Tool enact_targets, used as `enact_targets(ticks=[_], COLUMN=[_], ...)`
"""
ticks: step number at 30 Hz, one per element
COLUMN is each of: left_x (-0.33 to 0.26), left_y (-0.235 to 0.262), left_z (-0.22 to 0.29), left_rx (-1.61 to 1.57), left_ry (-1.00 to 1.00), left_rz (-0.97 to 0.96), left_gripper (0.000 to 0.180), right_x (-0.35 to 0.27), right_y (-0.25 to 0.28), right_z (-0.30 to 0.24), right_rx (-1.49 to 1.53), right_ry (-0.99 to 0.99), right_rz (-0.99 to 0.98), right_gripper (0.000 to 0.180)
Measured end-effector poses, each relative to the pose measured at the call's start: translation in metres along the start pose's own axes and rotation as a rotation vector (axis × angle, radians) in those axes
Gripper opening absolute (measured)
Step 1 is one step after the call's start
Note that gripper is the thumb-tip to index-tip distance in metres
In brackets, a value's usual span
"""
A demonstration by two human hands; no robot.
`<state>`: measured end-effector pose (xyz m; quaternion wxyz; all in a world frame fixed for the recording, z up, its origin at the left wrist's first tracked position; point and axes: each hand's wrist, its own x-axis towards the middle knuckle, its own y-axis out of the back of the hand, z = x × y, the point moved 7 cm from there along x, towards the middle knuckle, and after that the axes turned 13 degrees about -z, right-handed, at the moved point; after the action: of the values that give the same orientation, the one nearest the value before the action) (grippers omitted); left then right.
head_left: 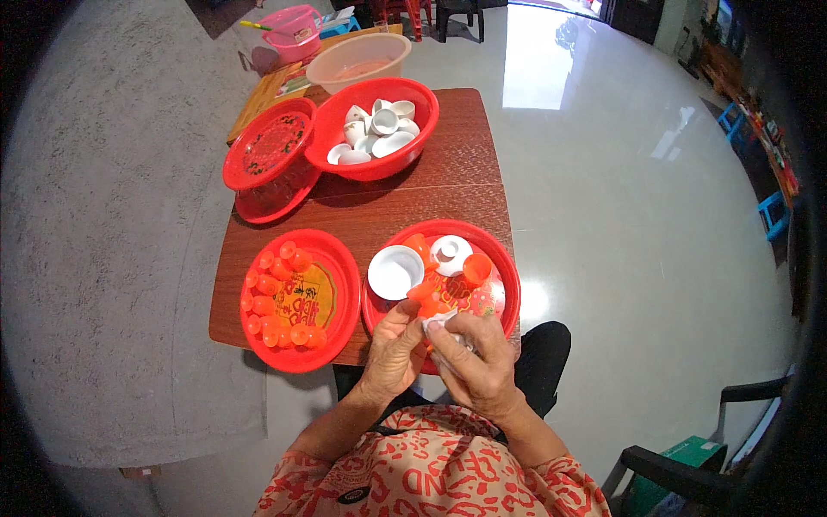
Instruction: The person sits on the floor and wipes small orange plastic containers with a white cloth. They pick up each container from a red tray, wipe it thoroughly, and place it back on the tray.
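Observation:
Over the near edge of the right red tray (514, 293), my left hand (392, 353) pinches a small orange plastic cup (424, 295). My right hand (482, 358) grips a crumpled white cloth (441, 320) and presses it to the lower end of that cup; fingers hide part of both. Beyond my hands, a white bowl (395, 272), a white lid (450, 255) with a knob and another orange cup (476, 269) rest on this tray. Beside it, the left red tray (351, 289) carries several small orange cups (280, 332) along its left and near sides.
Farther back on the brown table (465, 164), a red basin (426, 103) holds several white cups and bowls. Red trays (267, 142) lean at its left. Behind stand a cream basin (358, 53) and a pink tub (290, 33). A black chair (680, 478) is at lower right.

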<state>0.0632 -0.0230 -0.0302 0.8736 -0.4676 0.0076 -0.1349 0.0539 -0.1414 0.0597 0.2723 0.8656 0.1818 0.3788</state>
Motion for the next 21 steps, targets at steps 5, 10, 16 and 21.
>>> enact_targets(ticks=[5, 10, 16, 21], left_x=[-0.002, -0.006, 0.0, -0.002], left_y=[-0.001, 0.007, 0.0, 0.008], left_z=[0.002, -0.003, 0.0, -0.002], left_rx=[0.089, 0.06, 0.089, 0.133], left_ry=[-0.036, 0.013, 0.009, 0.035], left_rz=[-0.008, 0.015, 0.051, 0.016], left_gripper=[0.047, 0.037, 0.034, 0.034], right_x=[0.001, 0.004, 0.003, 0.008], right_y=[0.002, -0.002, -0.006, -0.004], right_z=[0.024, 0.046, 0.019, 0.02], right_rx=[0.291, 0.47, 0.002, 0.076], right_ry=[-0.151, -0.292, -0.089, -0.147], right_rz=[-0.012, -0.079, 0.044, -0.039], right_gripper=[0.035, 0.027, 0.032, 0.031])
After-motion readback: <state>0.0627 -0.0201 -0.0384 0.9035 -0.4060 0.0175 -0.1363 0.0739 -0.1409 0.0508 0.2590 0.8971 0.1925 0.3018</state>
